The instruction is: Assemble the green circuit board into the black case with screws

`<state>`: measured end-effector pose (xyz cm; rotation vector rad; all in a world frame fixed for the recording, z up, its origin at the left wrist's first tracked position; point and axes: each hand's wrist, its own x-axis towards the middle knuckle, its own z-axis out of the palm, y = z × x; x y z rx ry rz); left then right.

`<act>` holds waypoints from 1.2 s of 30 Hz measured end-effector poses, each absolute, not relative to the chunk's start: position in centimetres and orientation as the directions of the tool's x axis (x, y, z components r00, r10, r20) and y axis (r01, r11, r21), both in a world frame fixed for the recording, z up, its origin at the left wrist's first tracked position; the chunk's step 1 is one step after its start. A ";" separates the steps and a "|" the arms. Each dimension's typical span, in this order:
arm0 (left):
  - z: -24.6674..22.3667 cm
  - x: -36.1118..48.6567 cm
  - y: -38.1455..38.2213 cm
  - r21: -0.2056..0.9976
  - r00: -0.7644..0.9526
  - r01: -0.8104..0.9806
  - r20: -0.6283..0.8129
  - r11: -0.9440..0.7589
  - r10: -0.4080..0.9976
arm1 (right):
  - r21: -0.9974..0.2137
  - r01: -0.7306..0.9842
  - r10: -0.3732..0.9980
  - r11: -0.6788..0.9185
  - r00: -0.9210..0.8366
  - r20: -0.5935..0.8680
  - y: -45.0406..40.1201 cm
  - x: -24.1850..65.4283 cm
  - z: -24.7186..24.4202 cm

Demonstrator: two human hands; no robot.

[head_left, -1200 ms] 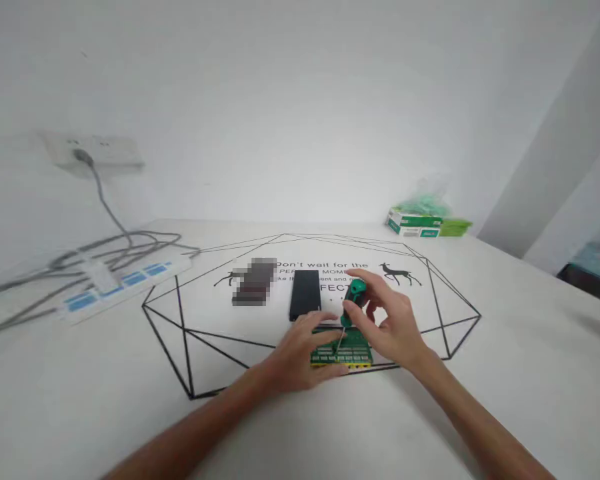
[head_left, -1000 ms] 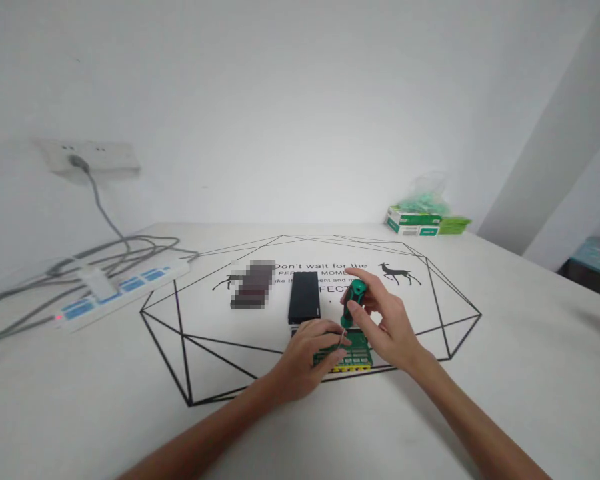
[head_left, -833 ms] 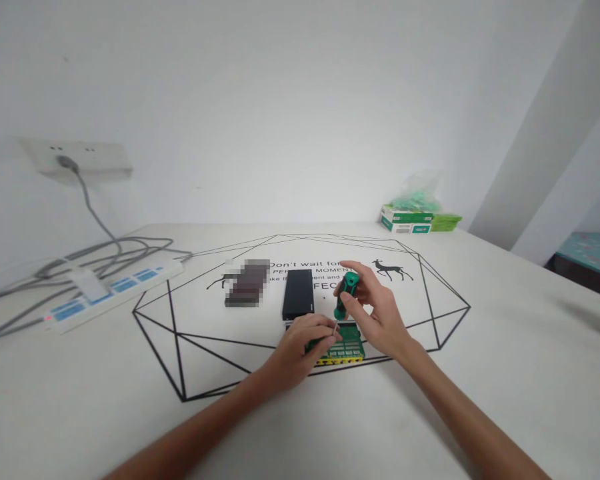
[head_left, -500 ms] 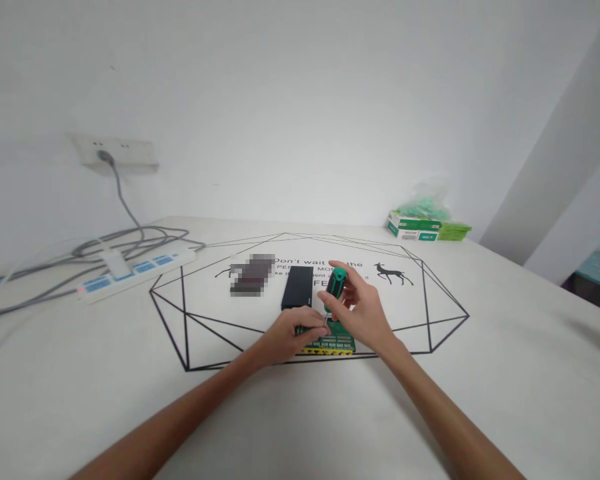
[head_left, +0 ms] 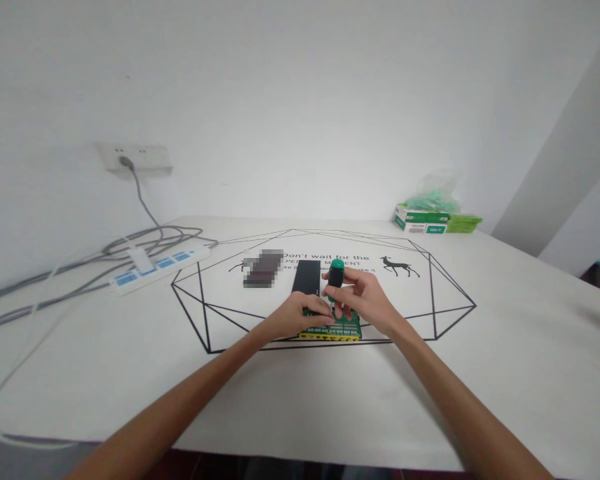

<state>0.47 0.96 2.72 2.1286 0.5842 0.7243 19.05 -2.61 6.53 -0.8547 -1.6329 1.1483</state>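
My right hand [head_left: 367, 297] grips the handle of a green and black screwdriver [head_left: 336, 275], which stands nearly upright with its shaft pointing down at a green circuit board [head_left: 347, 328]. Along the board's near edge runs a yellow strip [head_left: 330, 337]. My left hand [head_left: 300, 315] is at the board's left part, thumb and fingers pinched near the screwdriver's tip; whatever lies between them is too small to make out. A black box [head_left: 307, 276] lies just behind my left hand. The screwdriver's tip is hidden by the fingers.
A white power strip [head_left: 163, 265] and grey cables are on the left, below a wall socket [head_left: 137, 157]. Green and white boxes [head_left: 421, 219] with a plastic bag [head_left: 435, 193] stand at the back right. A pixelated dark object [head_left: 263, 269] lies left of the black box.
The view has shifted, and the table's near edge now shows. My right fingers have closed in around the screwdriver, which stands more upright. My left hand remains at the board.
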 end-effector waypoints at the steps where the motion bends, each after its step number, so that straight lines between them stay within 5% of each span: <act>1: 2.9 0.5 1.2 0.811 0.747 0.157 0.275 -0.563 0.605 | -0.953 0.015 0.899 0.302 -0.336 0.280 -2.8 19.1 6.6; 36: 2.3 0.8 -0.1 0.803 0.649 0.114 0.385 -0.585 0.656 | -0.978 0.050 0.887 0.204 -0.433 0.163 -2.8 18.3 5.7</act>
